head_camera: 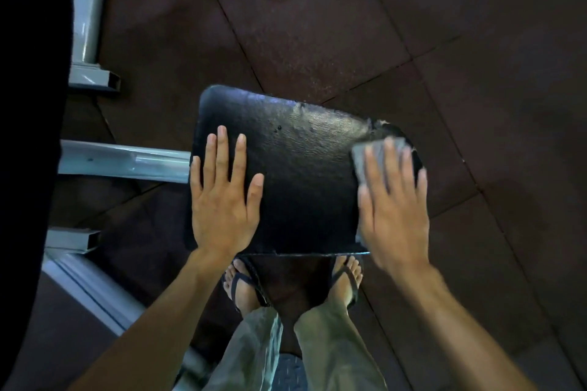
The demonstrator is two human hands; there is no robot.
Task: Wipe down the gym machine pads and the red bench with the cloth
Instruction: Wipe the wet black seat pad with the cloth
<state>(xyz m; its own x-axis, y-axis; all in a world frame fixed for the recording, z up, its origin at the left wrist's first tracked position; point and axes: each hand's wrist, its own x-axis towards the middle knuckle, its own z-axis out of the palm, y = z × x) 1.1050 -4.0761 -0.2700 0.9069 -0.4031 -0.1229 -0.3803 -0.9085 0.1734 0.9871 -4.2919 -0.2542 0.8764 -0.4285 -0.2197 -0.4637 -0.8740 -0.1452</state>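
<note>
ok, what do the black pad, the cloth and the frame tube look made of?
black pad: probably vinyl or leatherette over padding; grained surface with a sheen, cover torn at the far right corner.
cloth: grey fabric, matte; too blurred to tell the weave.
frame tube: likely painted metal, pale grey, smooth with a glossy highlight.

Gym: rubber floor tiles (pixel 317 41), machine frame (pixel 127 162).

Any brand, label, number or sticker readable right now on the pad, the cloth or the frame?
None: no readable text in this view.
Black pad: bare, scuffed surface, no print.
Grey cloth under the right hand: motion-blurred, no marking visible.
Grey frame tube: no sticker or number showing.
</note>
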